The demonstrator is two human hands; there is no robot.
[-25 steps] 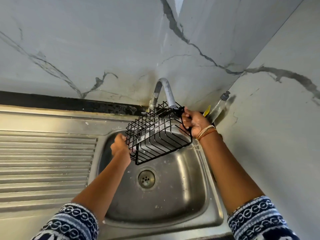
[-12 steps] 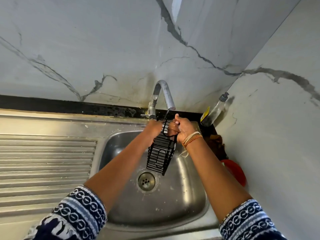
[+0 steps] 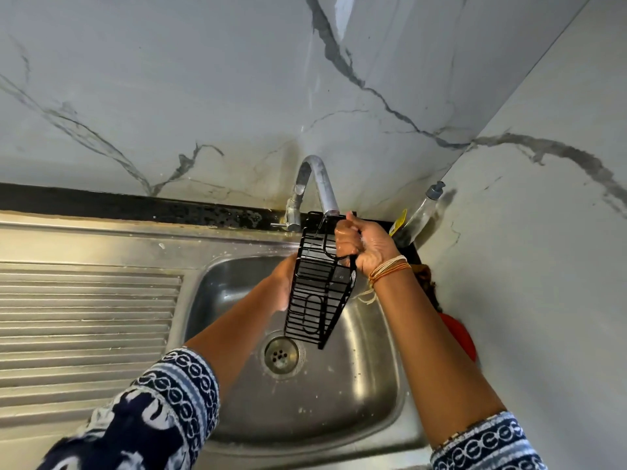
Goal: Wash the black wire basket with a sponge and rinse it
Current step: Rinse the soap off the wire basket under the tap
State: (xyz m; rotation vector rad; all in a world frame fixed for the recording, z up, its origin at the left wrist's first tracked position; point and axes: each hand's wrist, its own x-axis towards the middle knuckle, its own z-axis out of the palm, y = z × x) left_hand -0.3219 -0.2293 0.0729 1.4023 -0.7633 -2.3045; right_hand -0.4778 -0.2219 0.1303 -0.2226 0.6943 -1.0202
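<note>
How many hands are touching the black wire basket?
2. The right hand grips the black wire basket at its upper edge under the curved steel tap; the left hand is against its left side, fingers hidden.

A stainless steel sink unit (image 3: 101, 239) runs along the marble wall, its ribbed drainboard (image 3: 84, 313) left of the basin (image 3: 369, 385). At the back right corner a clear pump bottle (image 3: 419, 212) leans, near a red object (image 3: 461, 337) beside the basin's right edge.
</note>
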